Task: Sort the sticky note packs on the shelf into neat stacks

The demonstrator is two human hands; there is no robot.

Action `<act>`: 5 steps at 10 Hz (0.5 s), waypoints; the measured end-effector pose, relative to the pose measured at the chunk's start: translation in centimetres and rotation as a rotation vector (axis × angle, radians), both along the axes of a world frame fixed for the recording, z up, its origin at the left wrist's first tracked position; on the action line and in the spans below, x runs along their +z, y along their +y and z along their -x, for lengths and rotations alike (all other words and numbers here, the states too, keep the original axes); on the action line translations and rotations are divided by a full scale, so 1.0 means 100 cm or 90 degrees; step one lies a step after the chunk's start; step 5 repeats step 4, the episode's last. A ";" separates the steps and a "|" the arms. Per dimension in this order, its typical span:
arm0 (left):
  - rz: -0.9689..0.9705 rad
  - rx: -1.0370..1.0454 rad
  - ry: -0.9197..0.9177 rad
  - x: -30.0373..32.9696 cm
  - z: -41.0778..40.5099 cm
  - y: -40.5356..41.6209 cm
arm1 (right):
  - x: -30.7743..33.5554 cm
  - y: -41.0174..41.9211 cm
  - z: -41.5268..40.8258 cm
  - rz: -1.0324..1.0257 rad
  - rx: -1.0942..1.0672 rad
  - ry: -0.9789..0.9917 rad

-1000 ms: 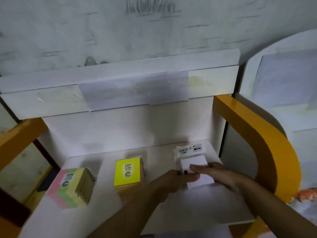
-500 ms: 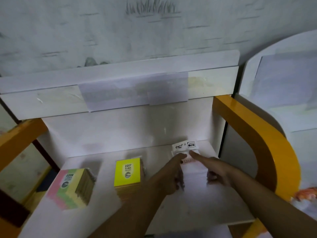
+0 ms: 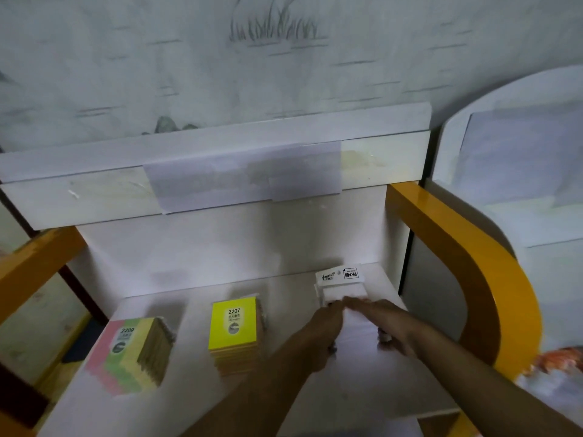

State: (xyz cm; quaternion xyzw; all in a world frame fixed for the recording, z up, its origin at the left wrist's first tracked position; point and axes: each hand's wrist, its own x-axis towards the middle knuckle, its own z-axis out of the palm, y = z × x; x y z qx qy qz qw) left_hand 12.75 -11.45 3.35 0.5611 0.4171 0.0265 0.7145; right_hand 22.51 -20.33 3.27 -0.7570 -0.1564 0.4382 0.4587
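Toward the shelf's point(image 3: 362, 392) back right corner: white pack stack point(image 3: 342, 287), touched by extended fingertips of left hand point(image 3: 315, 335) and right hand point(image 3: 389, 323). Mid-shelf, yellow stack point(image 3: 233, 329); near left edge, pink-green-yellow stack point(image 3: 132, 348).

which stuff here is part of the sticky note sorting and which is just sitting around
Part of the job:
- white pack stack, touched by the left hand and the right hand
- yellow 2207 stack
- pastel 2209 stack
- white shelf

Just there:
- paper sheet taped on the board above
- orange side frame
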 end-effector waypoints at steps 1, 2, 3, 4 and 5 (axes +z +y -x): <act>-0.031 -0.019 0.018 0.005 0.005 0.000 | -0.001 0.002 0.004 0.016 -0.011 -0.033; -0.055 -0.075 0.022 -0.001 0.010 0.003 | -0.005 0.001 0.003 0.008 0.000 -0.042; -0.073 -0.110 0.017 0.007 0.019 0.006 | 0.002 0.000 0.005 0.024 -0.002 -0.057; -0.141 -0.091 0.045 0.016 0.022 0.015 | 0.012 0.001 0.001 0.026 0.003 -0.123; -0.141 -0.091 0.045 0.016 0.022 0.015 | 0.012 0.001 0.001 0.026 0.003 -0.123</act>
